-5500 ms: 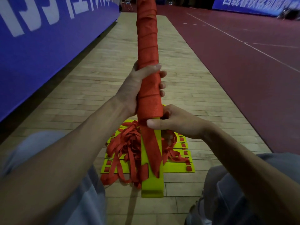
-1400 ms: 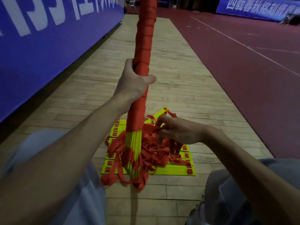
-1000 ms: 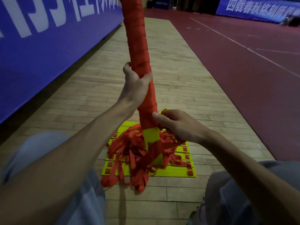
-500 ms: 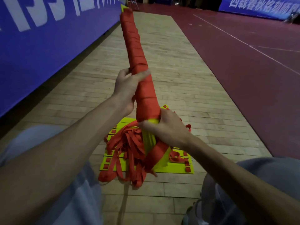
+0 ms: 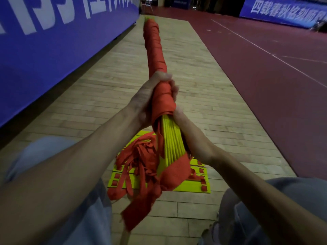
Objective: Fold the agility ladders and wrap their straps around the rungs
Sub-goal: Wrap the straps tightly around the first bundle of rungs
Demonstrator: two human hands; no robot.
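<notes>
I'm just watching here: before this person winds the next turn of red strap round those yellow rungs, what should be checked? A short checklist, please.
1. Left hand grips the red-strap-wrapped bundle of yellow plastic rungs: ok.
2. Wrap reaches the near end: not ok; bare yellow rung ends show.
3. Right hand holds the wide red strap: cannot tell; its fingers are hidden behind the rungs.
4. Loose thin red straps untangled: not ok; they hang bunched.
5. Flat yellow ladder on the wooden floor lies apart from the held bundle: ok.
</notes>
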